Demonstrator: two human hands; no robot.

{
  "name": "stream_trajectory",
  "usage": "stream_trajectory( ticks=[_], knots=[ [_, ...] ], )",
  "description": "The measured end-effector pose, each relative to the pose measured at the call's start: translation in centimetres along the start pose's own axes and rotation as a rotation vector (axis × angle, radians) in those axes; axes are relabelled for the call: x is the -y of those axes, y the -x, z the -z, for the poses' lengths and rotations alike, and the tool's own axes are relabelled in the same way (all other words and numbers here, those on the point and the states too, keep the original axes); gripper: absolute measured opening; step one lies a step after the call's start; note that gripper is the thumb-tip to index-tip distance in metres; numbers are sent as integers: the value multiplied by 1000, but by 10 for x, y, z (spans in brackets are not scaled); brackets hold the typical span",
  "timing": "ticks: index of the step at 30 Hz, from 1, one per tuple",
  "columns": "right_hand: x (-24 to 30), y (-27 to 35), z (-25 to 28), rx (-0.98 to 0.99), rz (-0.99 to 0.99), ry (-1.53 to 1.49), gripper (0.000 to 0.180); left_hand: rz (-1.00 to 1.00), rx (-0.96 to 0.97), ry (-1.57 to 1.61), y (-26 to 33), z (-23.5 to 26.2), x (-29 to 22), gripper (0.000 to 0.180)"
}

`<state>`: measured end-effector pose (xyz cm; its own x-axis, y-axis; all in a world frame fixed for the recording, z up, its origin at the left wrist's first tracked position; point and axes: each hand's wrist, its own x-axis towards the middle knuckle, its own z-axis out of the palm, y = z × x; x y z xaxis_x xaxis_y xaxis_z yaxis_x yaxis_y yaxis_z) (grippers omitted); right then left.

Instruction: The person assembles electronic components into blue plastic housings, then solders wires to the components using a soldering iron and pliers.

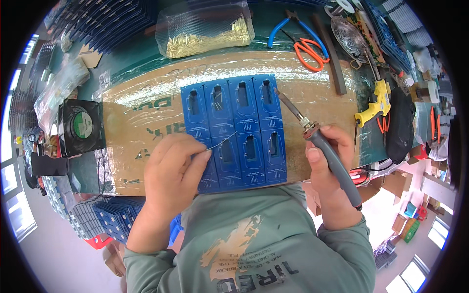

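Observation:
A blue circuit board panel (pixel 248 126), divided into several like boards with oblong cutouts, lies flat on the cardboard in front of me. Pinched between the thumb and forefinger of my left hand (pixel 171 168) is a thin silvery solder wire (pixel 223 141); its free end reaches over the panel's middle. My right hand (pixel 325 168) grips the dark handle of a soldering iron (pixel 336 166). The iron slants up and left, its tip close to the panel's top right corner; whether it touches I cannot tell. A few small pins (pixel 218 101) show in one upper cutout.
Taped cardboard (pixel 139 93) covers the bench. Behind lies a clear bag (pixel 207 36) of gold-coloured pins, with blue-handled pliers (pixel 281 31) and orange-handled scissors (pixel 311 54). A black fan (pixel 82 128) stands at left. Rightward are a dark metal bar (pixel 332 58) and a yellow-handled tool (pixel 376 103).

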<state>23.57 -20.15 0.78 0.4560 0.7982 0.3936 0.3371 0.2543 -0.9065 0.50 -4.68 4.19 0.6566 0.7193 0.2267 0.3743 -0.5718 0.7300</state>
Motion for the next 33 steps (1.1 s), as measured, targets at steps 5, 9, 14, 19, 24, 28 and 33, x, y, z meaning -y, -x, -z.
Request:
stream_trajectory(
  ticks=[5, 9, 14, 19, 24, 28, 33],
  knots=[
    [-10, 3, 9, 33, 23, -65, 40, -121, 51, 9, 3, -6, -5, 14],
    [-12, 8, 16, -1, -43, -90, 40, -156, 87, -2, -1, -16, -12, 16],
    [-15, 23, 28, -49, -32, -25, 38, -318, 160, -103, -12, -27, -16, 19],
    [-19, 21, 31, 5, 189, 30, 36, -331, 186, -143, -20, -36, -20, 17],
    [-21, 22, 30, -1, 203, 115, 30, -320, 207, -176, -24, -41, -23, 16],
    [-20, 17, 29, 12, 248, 187, 26, -295, 203, -184, -27, -41, -27, 14],
    [-19, 13, 28, 15, 268, 195, 26, -297, 200, -189, -27, -43, -26, 14]
  ],
)
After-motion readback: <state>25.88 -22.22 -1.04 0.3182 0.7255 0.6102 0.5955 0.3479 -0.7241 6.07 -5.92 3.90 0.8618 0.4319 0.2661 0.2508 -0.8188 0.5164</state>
